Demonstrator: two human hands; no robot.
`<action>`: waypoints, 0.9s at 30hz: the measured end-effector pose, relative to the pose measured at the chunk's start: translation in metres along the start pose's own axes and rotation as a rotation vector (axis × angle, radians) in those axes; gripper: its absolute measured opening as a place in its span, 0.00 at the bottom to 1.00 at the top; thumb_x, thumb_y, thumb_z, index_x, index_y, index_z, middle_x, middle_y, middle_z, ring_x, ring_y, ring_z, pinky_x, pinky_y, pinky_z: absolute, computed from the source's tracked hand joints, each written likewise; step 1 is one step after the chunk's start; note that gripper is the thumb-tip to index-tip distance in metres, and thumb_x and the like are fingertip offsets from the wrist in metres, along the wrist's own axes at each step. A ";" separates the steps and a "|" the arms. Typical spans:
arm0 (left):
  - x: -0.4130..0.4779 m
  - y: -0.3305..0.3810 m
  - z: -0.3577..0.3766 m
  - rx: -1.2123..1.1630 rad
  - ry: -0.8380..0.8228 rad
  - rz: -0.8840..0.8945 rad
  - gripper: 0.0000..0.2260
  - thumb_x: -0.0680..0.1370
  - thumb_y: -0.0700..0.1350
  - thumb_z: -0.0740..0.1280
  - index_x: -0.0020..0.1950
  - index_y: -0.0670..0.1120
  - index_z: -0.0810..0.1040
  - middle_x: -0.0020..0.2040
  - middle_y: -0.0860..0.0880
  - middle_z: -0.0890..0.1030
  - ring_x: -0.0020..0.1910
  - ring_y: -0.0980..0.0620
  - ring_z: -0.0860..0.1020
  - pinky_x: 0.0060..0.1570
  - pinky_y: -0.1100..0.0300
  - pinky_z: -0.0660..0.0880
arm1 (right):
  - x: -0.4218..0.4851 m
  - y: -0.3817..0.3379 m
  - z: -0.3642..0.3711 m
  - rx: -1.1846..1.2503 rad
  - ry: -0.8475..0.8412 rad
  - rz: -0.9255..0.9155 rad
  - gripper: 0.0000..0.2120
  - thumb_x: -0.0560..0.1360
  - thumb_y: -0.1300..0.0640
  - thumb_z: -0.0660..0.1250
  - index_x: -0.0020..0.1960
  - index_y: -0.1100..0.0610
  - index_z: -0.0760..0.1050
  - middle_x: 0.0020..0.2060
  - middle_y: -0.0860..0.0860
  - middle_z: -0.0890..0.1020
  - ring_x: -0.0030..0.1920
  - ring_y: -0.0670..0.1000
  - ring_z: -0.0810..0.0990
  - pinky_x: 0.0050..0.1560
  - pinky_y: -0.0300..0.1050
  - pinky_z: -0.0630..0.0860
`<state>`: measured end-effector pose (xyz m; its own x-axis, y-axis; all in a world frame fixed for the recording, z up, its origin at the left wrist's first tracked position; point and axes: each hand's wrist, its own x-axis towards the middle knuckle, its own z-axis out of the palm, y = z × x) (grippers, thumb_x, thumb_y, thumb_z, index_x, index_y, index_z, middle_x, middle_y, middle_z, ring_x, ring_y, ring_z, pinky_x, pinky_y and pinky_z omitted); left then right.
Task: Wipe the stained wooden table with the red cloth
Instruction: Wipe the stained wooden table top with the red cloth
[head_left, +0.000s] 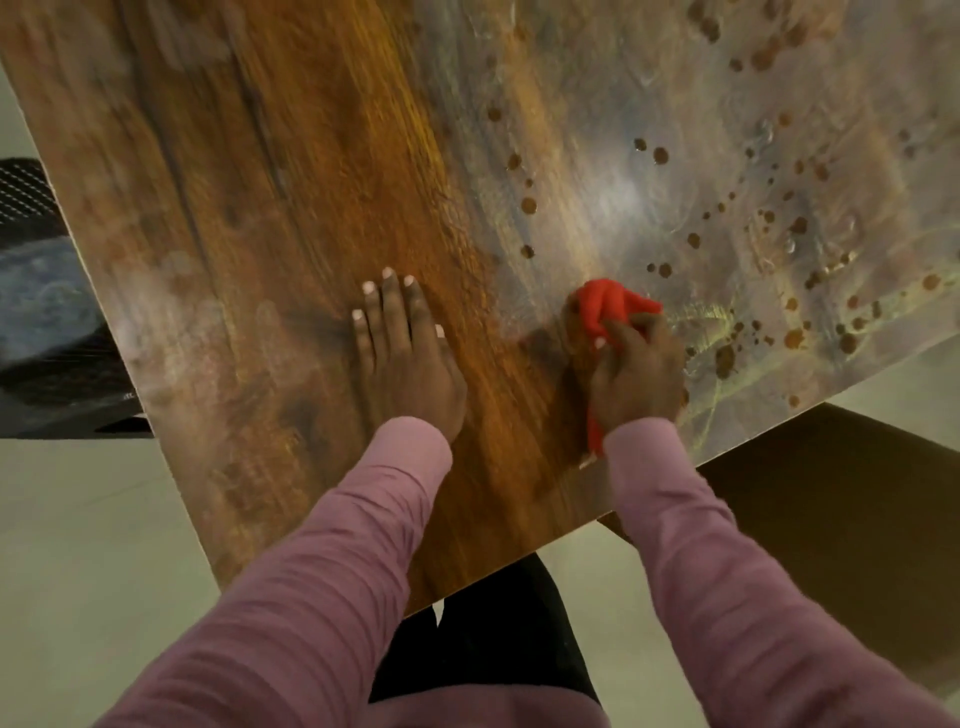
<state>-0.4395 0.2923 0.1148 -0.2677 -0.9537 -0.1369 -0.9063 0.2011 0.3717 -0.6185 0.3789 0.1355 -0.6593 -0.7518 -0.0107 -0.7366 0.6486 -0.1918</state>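
Observation:
The wooden table (291, 208) fills most of the view, tilted in the frame. Its right half is dull and greyish with many dark brown stain spots (795, 338). My right hand (639, 374) grips a bunched red cloth (608, 306) and holds it down on the table near the front edge, at the border of the stained area. A bit of the cloth sticks out under my wrist. My left hand (405, 348) rests flat on the warm brown wood to the left, fingers straight and close together.
A black mesh chair (36, 291) stands off the table's left edge. A dark shape, perhaps another seat (831, 483), lies below the table's front right edge. Pale floor (93, 571) surrounds the table. My dark trousers show below the near corner.

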 end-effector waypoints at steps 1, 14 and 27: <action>0.011 -0.001 -0.001 0.002 0.013 0.019 0.24 0.82 0.46 0.48 0.78 0.41 0.51 0.79 0.43 0.49 0.77 0.44 0.45 0.75 0.50 0.41 | 0.008 -0.003 0.001 0.025 0.008 0.050 0.14 0.76 0.58 0.63 0.60 0.52 0.77 0.60 0.54 0.74 0.61 0.60 0.70 0.58 0.53 0.70; 0.079 0.000 0.012 0.182 0.033 0.030 0.24 0.82 0.47 0.44 0.77 0.40 0.50 0.79 0.43 0.48 0.77 0.44 0.45 0.75 0.49 0.41 | 0.028 -0.020 0.002 0.040 -0.001 -0.069 0.13 0.75 0.60 0.65 0.58 0.55 0.80 0.59 0.57 0.76 0.58 0.61 0.72 0.58 0.54 0.71; 0.080 0.002 0.009 0.147 0.029 0.039 0.24 0.81 0.45 0.46 0.77 0.40 0.53 0.78 0.41 0.52 0.77 0.43 0.48 0.75 0.49 0.43 | 0.029 -0.068 0.006 0.115 -0.076 -0.329 0.11 0.73 0.60 0.66 0.54 0.57 0.82 0.54 0.60 0.78 0.51 0.63 0.75 0.46 0.52 0.75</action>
<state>-0.4660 0.2180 0.0960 -0.2958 -0.9502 -0.0981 -0.9341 0.2663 0.2378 -0.5862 0.3124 0.1425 -0.3729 -0.9279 -0.0020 -0.8829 0.3555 -0.3066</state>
